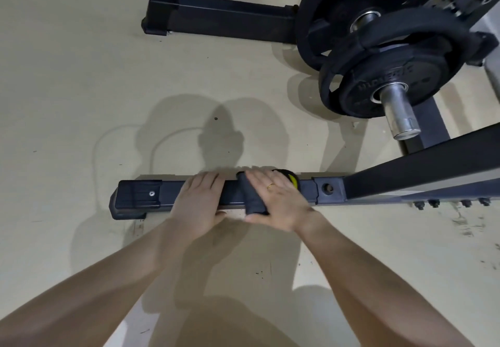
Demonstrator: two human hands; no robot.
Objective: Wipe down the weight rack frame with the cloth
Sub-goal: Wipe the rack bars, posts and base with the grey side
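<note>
Floor point(81, 76) carries the black weight rack frame point(232, 193), its near base bar running crosswise. Left hand point(198, 202) rests flat on the bar, fingers relaxed. Right hand point(278, 200) presses the dark cloth point(250, 197) against it, fingers straight.

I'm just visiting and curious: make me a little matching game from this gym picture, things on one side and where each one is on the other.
Things:
1. cloth
2. left hand
3. weight plate
4. ring

Places:
A. on a finger of the right hand
B. on a steel peg
C. draped over the floor bar
D. bare on the bar, beside the cloth

Pairs: 1-C, 2-D, 3-B, 4-A
</note>
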